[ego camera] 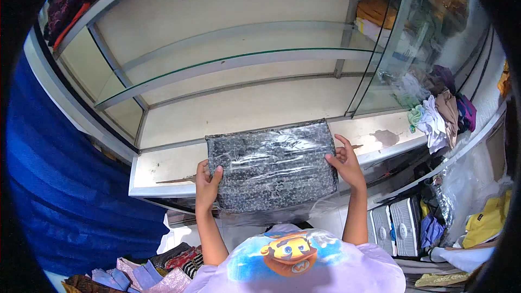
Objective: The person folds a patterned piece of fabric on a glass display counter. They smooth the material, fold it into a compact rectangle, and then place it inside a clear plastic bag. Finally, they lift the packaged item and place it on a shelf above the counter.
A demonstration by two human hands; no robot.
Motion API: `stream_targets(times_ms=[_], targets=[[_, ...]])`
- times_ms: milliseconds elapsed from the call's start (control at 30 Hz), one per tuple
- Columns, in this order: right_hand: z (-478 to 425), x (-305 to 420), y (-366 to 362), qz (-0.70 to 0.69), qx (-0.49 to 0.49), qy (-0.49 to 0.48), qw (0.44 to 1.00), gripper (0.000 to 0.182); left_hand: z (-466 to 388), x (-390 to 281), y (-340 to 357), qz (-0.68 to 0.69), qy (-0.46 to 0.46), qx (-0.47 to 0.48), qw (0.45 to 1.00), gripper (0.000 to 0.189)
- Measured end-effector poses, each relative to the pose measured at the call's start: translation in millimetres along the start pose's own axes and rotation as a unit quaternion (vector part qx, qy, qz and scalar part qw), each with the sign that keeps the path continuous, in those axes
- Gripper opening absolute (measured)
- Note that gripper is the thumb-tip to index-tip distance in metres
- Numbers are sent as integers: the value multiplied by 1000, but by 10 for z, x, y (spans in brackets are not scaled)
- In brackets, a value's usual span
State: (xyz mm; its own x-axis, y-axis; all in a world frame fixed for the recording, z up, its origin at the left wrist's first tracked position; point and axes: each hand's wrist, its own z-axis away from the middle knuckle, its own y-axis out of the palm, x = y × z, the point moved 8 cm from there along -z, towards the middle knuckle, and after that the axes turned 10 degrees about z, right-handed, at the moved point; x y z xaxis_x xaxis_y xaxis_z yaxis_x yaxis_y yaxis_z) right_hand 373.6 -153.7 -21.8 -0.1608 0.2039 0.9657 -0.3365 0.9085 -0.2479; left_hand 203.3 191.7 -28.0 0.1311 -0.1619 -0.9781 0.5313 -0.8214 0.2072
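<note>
Before me is a dark grey patterned folded cloth [272, 162] in a clear, shiny plastic wrapper. My left hand [209, 183] grips its left edge, with the thumb on top. At the right edge, my right hand [344, 162] has its thumb on the wrapper and its index finger raised. The far part of the package lies over the white ledge [171, 171] of a glass display cabinet. Its near end reaches past the ledge's front edge towards my body, where loose plastic hangs.
A glass shelf [244, 55] spans the cabinet, with sliding glass panes [382, 49] at right. Crumpled clothes [439, 118] lie on the ledge's right end. A blue curtain [73, 179] hangs at left. Folded fabrics [142, 272] lie at lower left; grey packages [403, 228] stand at lower right.
</note>
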Motion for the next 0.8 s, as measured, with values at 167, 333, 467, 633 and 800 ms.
stream_targets(times_ms=[167,333,467,633,800], targets=[[54,42,-20,-95,-19,-15,995,63,25,-118,10,83,57,-18,995,46],[3,100,-18,-131,-54,-34,989,58,-8,-229,67,84,88,-57,991,50],[-65,103,14,-157,-86,-27,984,53,-97,-288,86,59,108,-63,990,51],[-301,57,49,-144,-91,-19,985,51,-343,-280,84,22,84,-60,994,52],[-394,-118,91,-37,-82,6,996,48,-369,-281,-32,-198,119,-91,969,59]])
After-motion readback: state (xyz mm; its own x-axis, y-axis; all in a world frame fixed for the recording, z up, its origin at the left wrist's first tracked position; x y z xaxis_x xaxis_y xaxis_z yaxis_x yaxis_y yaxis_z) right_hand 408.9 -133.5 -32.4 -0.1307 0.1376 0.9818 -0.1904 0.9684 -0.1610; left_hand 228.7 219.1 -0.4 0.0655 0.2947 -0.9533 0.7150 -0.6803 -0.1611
